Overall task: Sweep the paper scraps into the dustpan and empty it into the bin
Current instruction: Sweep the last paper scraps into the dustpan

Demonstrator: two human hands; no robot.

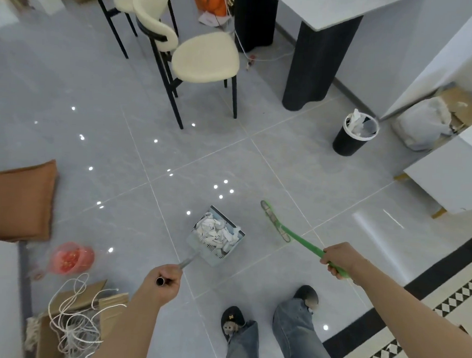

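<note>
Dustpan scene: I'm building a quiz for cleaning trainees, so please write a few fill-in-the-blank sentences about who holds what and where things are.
1. The left hand grips the handle of the ____, which is full of white paper scraps.
2. The right hand grips the broom, whose handle is ____ in colour.
3. The black bin stands on the floor beside a dark table ____.
4. The chair has a ____-coloured seat.

Missing words: dustpan; green; leg; cream

Cream chairs (205,59), orange cushion (19,200), cardboard box w/ string (74,331).
</note>
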